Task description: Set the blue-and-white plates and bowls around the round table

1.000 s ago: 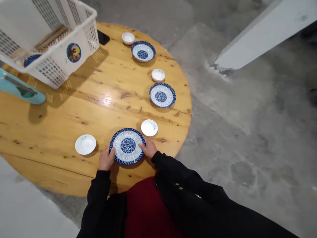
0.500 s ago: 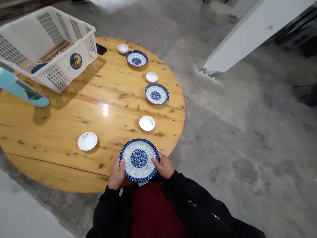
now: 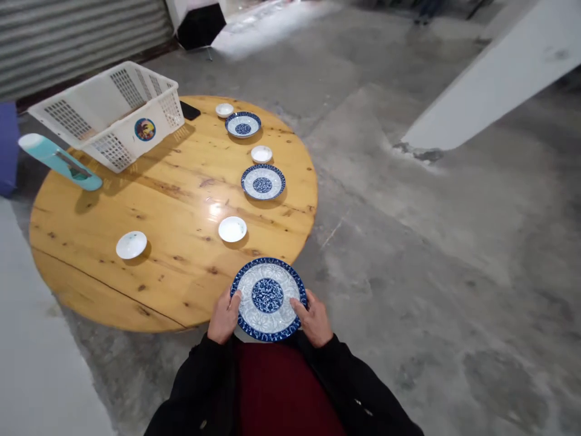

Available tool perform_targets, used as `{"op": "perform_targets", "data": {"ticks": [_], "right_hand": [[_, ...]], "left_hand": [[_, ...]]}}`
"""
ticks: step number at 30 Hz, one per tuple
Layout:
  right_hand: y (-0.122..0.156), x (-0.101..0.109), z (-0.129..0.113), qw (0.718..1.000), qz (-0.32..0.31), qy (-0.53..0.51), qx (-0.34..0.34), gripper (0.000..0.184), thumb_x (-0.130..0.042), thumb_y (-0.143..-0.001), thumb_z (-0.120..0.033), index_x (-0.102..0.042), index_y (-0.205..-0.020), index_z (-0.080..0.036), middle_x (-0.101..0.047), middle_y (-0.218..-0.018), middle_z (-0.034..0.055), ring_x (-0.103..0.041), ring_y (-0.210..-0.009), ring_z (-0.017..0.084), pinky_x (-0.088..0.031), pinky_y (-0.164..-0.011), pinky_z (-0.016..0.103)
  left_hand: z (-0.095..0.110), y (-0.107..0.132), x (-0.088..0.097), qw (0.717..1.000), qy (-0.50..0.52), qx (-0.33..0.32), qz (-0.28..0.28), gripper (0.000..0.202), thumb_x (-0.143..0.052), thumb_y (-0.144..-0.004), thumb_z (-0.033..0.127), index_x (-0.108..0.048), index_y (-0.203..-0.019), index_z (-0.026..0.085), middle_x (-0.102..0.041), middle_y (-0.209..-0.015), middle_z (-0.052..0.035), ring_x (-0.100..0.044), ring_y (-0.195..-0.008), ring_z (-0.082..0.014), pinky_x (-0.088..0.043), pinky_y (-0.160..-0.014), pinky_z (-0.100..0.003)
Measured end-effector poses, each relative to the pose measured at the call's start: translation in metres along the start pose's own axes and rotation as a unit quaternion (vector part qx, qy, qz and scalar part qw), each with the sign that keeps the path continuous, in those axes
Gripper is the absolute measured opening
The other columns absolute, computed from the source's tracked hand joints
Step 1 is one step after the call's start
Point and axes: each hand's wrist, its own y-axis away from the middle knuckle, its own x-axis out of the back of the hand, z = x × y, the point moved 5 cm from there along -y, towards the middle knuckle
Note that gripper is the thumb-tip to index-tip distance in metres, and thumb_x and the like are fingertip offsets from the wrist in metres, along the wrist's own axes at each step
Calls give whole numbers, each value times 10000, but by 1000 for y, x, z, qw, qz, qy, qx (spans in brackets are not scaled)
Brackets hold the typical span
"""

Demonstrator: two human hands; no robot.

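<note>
A blue-and-white patterned plate is held level in front of my body, at the near edge of the round wooden table. My left hand grips its left rim, thumb on top and fingers underneath. On the opposite rim, my right hand holds it the same way. Beyond the plate lies a small white bowl, and another white bowl is farther left. Two similar plates, the nearer plate and the farther plate, lie along the table's right side, each beside a small white dish.
A white plastic basket stands at the table's back left, with a turquoise bottle-shaped object in front of it. A black phone lies by the basket. To the right, a white pillar rises from the concrete floor.
My view has shifted, so the table and its dishes sit farther left in the picture. Both hands still hold the plate, which now appears farther right relative to the table.
</note>
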Motion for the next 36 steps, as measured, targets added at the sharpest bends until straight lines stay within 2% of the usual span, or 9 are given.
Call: {"op": "perform_targets", "data": {"ticks": [3,6,8,11,14,17,24,30,36], "right_hand": [[-2,68,29,1000,11,24,-2,336,-512,-839,-524,-576,-787,-198,-631,-685,30,-539,-647,186,-448,-659,305],[-4,124,53,999,18,41,-5,339,-526,-820,-537,-568,-745,-209,-626,-651,37,-542,-623,196,-434,-619,307],[-8,149,65,999,15,36,-9,339,-535,-811,-541,-577,-727,-214,-640,-642,47,-559,-616,210,-439,-601,312],[-18,172,78,1000,9,20,-14,344,-546,-801,-545,-603,-725,-214,-667,-652,60,-587,-619,227,-466,-601,322],[-39,185,84,1000,5,12,-19,360,-548,-791,-552,-630,-745,-205,-697,-696,79,-622,-652,243,-492,-626,332],[-71,196,88,999,-2,26,-28,368,-562,-773,-565,-627,-728,-205,-695,-675,80,-623,-632,246,-488,-615,333],[-184,215,75,998,-61,32,-9,389,-594,-774,-554,-674,-804,-175,-736,-792,102,-659,-732,257,-520,-663,330],[-290,216,35,988,-118,91,35,378,-595,-794,-553,-663,-791,-181,-721,-736,82,-642,-693,248,-502,-640,326],[-367,190,-2,976,-157,127,79,372,-556,-796,-541,-650,-800,-181,-703,-723,80,-615,-695,242,-478,-652,326]], "left_hand": [[18,9,-70,999,37,5,2,408,-428,-918,473,-638,-1047,148,-714,-1085,-128,-640,-1043,-275,-488,-957,-393],[36,13,-126,999,30,5,-15,370,-425,-911,457,-632,-974,156,-712,-983,-107,-641,-966,-256,-495,-924,-381],[49,13,-151,999,-4,6,-34,331,-413,-920,440,-610,-904,174,-693,-888,-77,-633,-880,-232,-498,-862,-353],[68,6,-171,996,-72,12,-42,278,-398,-928,404,-551,-814,202,-650,-797,-42,-612,-790,-209,-472,-776,-316],[84,-8,-183,992,-114,18,-40,262,-380,-935,387,-499,-775,216,-622,-777,-33,-598,-758,-202,-435,-733,-299],[96,-31,-194,992,-119,29,-39,278,-360,-949,400,-496,-786,221,-616,-768,-26,-596,-754,-198,-412,-710,-284],[124,-111,-208,992,-109,63,-24,324,-337,-950,371,-499,-717,216,-632,-748,-33,-588,-735,-193,-373,-672,-277],[157,-182,-200,992,-88,85,39,334,-357,-954,366,-515,-702,214,-626,-715,-29,-560,-686,-183,-348,-650,-278],[170,-227,-176,981,-69,118,137,232,-429,-928,326,-520,-751,206,-563,-688,-2,-520,-667,-164,-332,-636,-271]]}}
